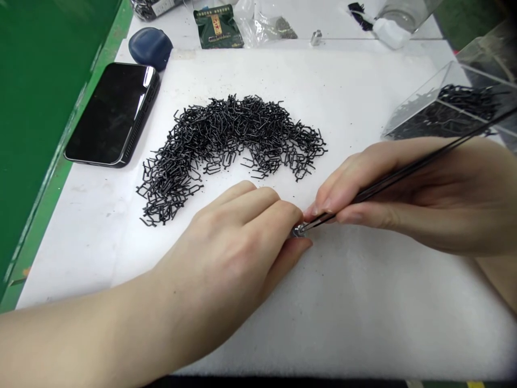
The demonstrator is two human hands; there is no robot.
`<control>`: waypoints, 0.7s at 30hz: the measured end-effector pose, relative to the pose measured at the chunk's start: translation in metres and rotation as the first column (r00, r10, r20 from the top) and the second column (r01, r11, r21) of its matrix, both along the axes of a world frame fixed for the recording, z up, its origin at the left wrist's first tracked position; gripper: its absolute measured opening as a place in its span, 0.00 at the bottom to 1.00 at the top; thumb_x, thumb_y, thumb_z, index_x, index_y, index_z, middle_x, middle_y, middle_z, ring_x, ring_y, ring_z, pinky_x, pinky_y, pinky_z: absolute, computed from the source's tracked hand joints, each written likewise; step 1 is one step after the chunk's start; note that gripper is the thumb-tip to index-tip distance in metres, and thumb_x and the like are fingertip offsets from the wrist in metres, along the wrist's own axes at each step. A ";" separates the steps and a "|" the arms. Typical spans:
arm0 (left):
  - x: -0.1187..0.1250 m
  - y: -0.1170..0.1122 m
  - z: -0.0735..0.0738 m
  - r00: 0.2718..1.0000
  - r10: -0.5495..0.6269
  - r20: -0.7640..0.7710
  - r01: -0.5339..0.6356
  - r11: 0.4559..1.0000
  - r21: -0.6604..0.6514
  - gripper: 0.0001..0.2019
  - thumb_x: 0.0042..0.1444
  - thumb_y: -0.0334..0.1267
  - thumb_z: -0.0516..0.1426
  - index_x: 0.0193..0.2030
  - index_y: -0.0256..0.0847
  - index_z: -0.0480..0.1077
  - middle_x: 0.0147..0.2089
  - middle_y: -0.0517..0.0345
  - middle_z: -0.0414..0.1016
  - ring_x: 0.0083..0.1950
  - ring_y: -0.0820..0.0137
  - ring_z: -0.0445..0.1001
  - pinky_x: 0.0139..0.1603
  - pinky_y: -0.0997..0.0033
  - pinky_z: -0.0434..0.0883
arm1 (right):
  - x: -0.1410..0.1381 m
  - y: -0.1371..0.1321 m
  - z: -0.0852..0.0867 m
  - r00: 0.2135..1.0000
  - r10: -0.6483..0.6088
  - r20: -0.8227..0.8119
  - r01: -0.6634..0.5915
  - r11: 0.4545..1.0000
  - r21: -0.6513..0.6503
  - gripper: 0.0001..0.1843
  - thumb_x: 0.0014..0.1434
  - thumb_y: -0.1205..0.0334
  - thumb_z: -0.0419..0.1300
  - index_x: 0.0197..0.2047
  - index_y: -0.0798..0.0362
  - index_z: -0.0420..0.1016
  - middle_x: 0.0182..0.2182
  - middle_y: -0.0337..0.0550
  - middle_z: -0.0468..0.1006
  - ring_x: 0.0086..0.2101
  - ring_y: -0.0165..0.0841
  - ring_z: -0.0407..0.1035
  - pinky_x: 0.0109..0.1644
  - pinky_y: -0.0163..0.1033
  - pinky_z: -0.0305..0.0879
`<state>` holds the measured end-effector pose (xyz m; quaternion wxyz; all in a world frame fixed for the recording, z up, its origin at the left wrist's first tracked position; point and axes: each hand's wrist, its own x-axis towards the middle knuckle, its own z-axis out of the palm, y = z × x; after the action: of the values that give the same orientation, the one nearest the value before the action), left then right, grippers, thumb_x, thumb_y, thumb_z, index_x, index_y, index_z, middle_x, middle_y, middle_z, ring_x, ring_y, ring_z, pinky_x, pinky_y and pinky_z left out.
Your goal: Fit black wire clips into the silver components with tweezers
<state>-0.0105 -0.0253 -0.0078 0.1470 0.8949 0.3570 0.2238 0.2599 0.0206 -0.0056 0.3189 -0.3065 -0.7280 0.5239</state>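
Observation:
My left hand (242, 242) pinches a small shiny metal piece (298, 231) between thumb and index finger; most of it is hidden by the fingers. My right hand (412, 194) is closed around a pair of black tweezers (379, 188), held slanting down to the left. The tweezers' tips touch or reach into the metal piece. Whether anything sits between the tips is too small to tell. Just beyond my hands lies a curved heap of small black forked pieces (234, 126), spread loosely on the white mat (347, 302).
A black smartphone (113, 113) and a dark blue rounded object (150, 47) lie at the left. Along the back are a green packet (218, 27), a clear plastic bag (262, 24) and a small metal part (316, 37). A clear box (428, 102) with black pieces stands at the right.

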 end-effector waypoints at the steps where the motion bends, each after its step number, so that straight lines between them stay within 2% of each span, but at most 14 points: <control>1: 0.000 0.000 0.000 1.000 0.001 -0.005 -0.001 1.000 -0.008 0.11 0.83 0.32 0.62 0.45 0.35 0.83 0.38 0.59 0.80 0.37 0.66 0.76 0.53 0.64 0.82 | 0.001 0.000 0.000 1.000 0.004 -0.003 -0.004 1.000 -0.002 0.15 0.65 0.69 0.84 0.49 0.38 0.98 0.42 0.38 0.96 0.40 0.42 0.93 0.45 0.40 0.93; 7: -0.001 0.001 0.004 1.000 0.015 -0.006 -0.015 1.000 -0.014 0.12 0.84 0.34 0.61 0.45 0.38 0.82 0.39 0.59 0.81 0.37 0.66 0.77 0.45 0.64 0.81 | 0.004 -0.001 0.000 1.000 0.005 -0.001 -0.005 1.000 0.003 0.20 0.65 0.75 0.81 0.51 0.38 0.96 0.43 0.37 0.96 0.41 0.41 0.93 0.45 0.39 0.93; 13: 0.000 0.001 0.001 1.000 0.004 0.015 -0.004 1.000 -0.004 0.11 0.82 0.32 0.62 0.45 0.34 0.83 0.39 0.58 0.80 0.38 0.65 0.78 0.53 0.63 0.82 | 0.002 0.000 -0.001 1.000 -0.012 0.026 0.012 1.000 0.017 0.16 0.66 0.72 0.81 0.48 0.37 0.97 0.43 0.38 0.96 0.41 0.42 0.93 0.45 0.40 0.94; 21: 0.001 0.003 0.004 1.000 0.004 0.012 -0.004 1.000 0.003 0.12 0.83 0.32 0.61 0.45 0.33 0.84 0.37 0.59 0.78 0.36 0.65 0.75 0.54 0.63 0.82 | 0.003 0.000 -0.002 0.999 -0.029 0.030 0.029 0.999 0.017 0.16 0.64 0.68 0.85 0.49 0.37 0.97 0.44 0.40 0.96 0.42 0.44 0.93 0.46 0.42 0.94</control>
<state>-0.0090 -0.0225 -0.0036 0.1473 0.8931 0.3576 0.2298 0.2629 0.0203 -0.0075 0.3180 -0.3222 -0.7324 0.5086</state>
